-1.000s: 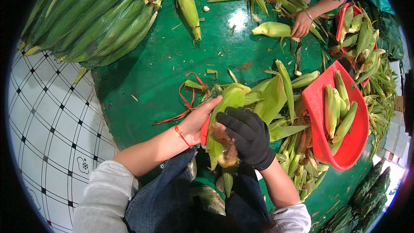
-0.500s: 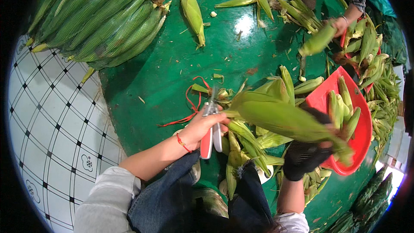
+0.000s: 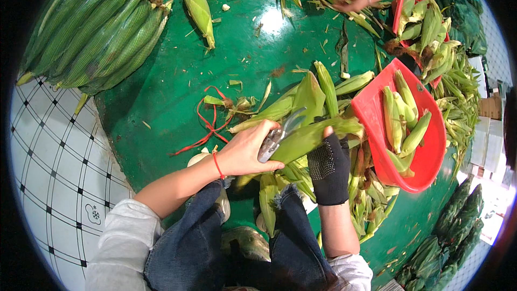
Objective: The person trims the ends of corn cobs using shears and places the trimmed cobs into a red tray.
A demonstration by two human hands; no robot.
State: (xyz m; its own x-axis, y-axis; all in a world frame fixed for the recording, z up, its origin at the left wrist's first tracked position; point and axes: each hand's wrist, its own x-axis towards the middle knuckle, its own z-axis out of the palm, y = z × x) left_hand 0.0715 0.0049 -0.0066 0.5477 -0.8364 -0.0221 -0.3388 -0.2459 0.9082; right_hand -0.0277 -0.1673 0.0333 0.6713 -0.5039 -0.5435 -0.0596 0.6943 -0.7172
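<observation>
My left hand (image 3: pixel 253 148), bare with a red string bracelet, is closed around pruning shears (image 3: pixel 274 141). Their blades angle up and right across a green ear of corn in its husk (image 3: pixel 300 143), whose left end lies by my fingers. On my right hand (image 3: pixel 329 167) is a black fingerless glove with grip dots; it clasps the ear near its silk end, thumb on top. The palm hides part of the ear. Beneath and behind both hands lie more husked ears and loose leaves (image 3: pixel 267 199).
To the right, a red plastic scoop-shaped basin (image 3: pixel 433 164) holds several ears. Netted corn (image 3: pixel 107 32) is heaped at far left, near a lone ear (image 3: pixel 197 8). Red string (image 3: pixel 188 147) lies left. A co-worker's hand (image 3: pixel 353 2) is over husks at the back, beside another filled red container (image 3: pixel 398 13).
The ear has come down and left between my hands, and the shears' blades now lie over it. The co-worker's hand no longer holds an ear. The whole view has shifted rightward.
</observation>
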